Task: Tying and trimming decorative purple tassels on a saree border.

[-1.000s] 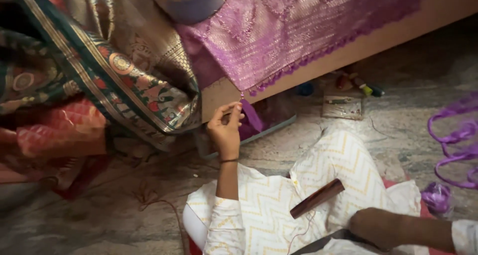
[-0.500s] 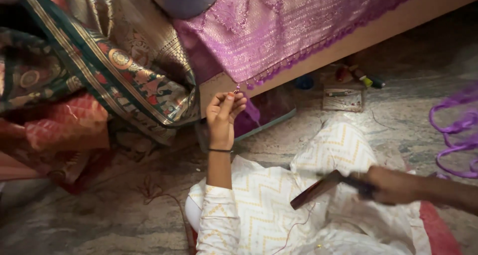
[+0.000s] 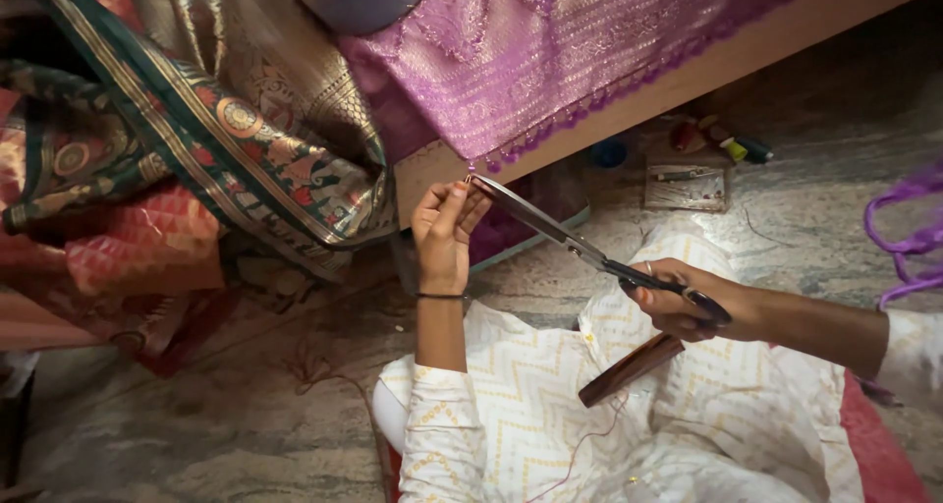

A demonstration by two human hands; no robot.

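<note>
My left hand [image 3: 447,233] is raised with its fingertips pinched on a thin thread or tassel at the fringed edge of the purple fabric [image 3: 550,51], which drapes over a wooden bed edge [image 3: 688,76]. My right hand [image 3: 683,302] grips the dark handles of long scissors [image 3: 560,233]. The blades point up and left, and their tips meet the pinched fringe at my left fingertips. A brown comb-like piece [image 3: 629,370] lies on my white patterned lap.
Folded brocade saris [image 3: 196,139] in green, gold and red are heaped at the left. Thread spools [image 3: 727,144] and a small flat box [image 3: 688,184] lie under the bed. Purple cord [image 3: 909,228] coils at the right on the stone floor [image 3: 196,424].
My right hand rose from my lap, took up the scissors and carried them up and left to the fringe. My left hand stayed pinching the purple fabric's edge.
</note>
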